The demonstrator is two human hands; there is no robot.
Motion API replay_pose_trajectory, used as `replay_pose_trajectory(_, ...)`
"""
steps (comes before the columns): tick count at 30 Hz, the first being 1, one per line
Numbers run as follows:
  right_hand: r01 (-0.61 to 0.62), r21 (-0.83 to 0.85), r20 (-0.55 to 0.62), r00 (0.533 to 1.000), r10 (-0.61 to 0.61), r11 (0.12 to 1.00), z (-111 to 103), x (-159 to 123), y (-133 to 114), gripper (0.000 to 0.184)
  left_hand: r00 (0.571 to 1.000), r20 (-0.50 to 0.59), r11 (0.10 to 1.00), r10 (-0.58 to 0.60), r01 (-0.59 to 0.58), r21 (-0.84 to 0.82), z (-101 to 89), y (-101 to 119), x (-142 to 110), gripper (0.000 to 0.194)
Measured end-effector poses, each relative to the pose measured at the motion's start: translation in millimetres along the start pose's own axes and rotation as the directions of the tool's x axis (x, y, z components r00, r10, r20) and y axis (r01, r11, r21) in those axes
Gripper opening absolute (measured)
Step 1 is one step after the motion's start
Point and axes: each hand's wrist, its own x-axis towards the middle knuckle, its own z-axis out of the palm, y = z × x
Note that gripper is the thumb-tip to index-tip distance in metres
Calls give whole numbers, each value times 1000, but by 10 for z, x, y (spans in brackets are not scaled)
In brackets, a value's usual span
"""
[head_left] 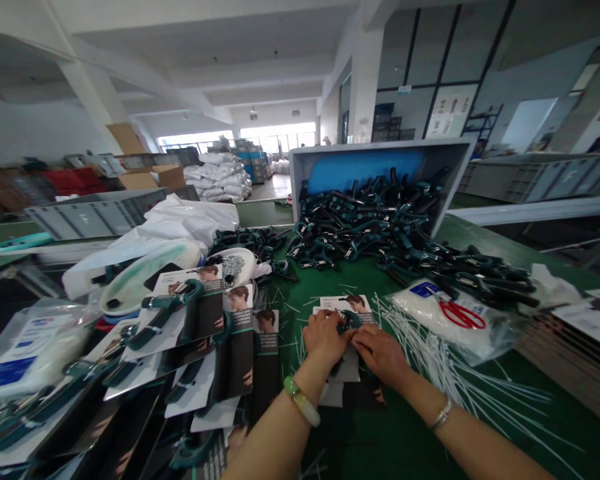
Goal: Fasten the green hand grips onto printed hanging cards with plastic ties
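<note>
Dark green and black, a curved hand tool lies on a white-and-black printed cardboard card at roughly 12 o'clock from the wearer, between both hands. The card's long axis runs about 12 to 6; the tool's axis is largely covered and cannot be confirmed. The bare left hand, half curled, arches over the tool from 8 o'clock; whether it grips or merely presses cannot be told. The bare right hand meets it from 4 o'clock, thumb and forefinger drawn together at the tool's right edge; anything between them is hidden. Neither hand is clearly nearer; the left covers more. Loose, thin white plastic ties fan out at 3 to 4 o'clock, just beside the right hand; red-handled scissors lie beyond, nearer 2 o'clock
</note>
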Motion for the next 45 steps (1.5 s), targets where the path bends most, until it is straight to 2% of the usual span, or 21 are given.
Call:
replay_pose_trajectory(6,-94,148,-18,995,97,985,-40,56,-49,19,998,-5,998,62,-62,28,44,45,-39,22)
replay_pose_trajectory(11,-85,187,-21,996,90,979,-27,60,-72,19,998,32,998,52,-53,38,64,55,16,21)
replay_pose_trajectory(14,-62,96,78,995,55,993,-73,39,-103,18,997,60,998,50,-52,32,49,56,42,23)
replay_pose_trajectory(16,-107,1,148,983,106,994,-113,-5,-138,12,999,24,999,26,-26,18,32,59,27,23)
replay_pose_trajectory(17,-151,-49,163,974,157,987,-130,-35,-157,18,1000,-19,1000,13,-13,6,22,58,5,24)
replay_pose_trajectory(19,-258,-131,162,947,278,957,-152,-101,-184,42,993,-120,999,18,-22,-31,-4,44,-70,24)
replay_pose_trajectory(21,-349,-162,171,911,374,923,-168,-149,-191,52,980,-159,990,121,-132,-57,-36,6,-177,22)
replay_pose_trajectory(22,-383,-157,186,894,408,910,-179,-159,-190,51,969,-137,975,204,-214,-62,-52,-21,-237,20)
replay_pose_trajectory(25,-436,-89,221,868,445,895,-233,-131,-189,43,911,9,910,412,-411,-62,-91,-105,-391,16)
replay_pose_trajectory(27,-453,-59,211,866,454,890,-274,-89,-206,38,896,63,898,439,-436,-53,-106,-142,-443,20)
replay_pose_trajectory(32,-462,-46,228,858,460,886,-294,-63,-226,38,894,86,896,441,-433,-97,-106,-169,-424,16)
replay_pose_trajectory(35,-453,-46,258,856,448,890,-267,-121,-185,39,903,37,889,429,-414,-196,-63,-194,-413,12)
replay_pose_trajectory(38,-365,-60,196,909,369,929,-263,-186,-173,44,938,-40,883,345,-339,-324,-5,-247,-425,10)
replay_pose_trajectory(41,-204,-48,140,968,209,978,-275,-193,-237,38,954,-70,879,292,-296,-375,26,-288,-431,9)
replay_pose_trajectory(45,-107,74,145,985,95,991,-233,-91,-354,24,963,-73,905,260,-269,-329,-21,-286,-430,11)
